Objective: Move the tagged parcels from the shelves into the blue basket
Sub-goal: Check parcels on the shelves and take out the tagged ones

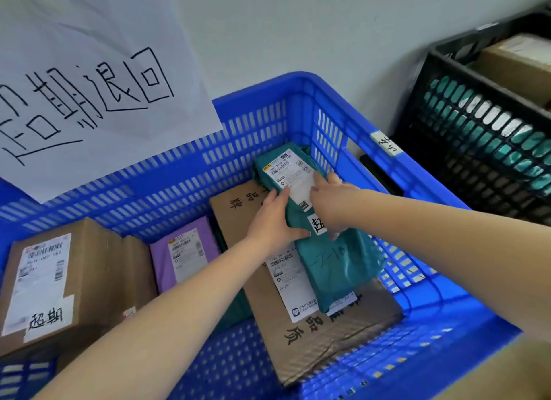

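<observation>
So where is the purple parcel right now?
The purple parcel lies in the blue basket, left of centre in the head view, between a brown box and a flat cardboard parcel.

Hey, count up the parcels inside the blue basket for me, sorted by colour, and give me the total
Brown cardboard: 2, the box at the left and the flat carton
Teal bag: 1, held by the left hand and right hand
Purple bag: 1
Total in the blue basket: 4
</observation>
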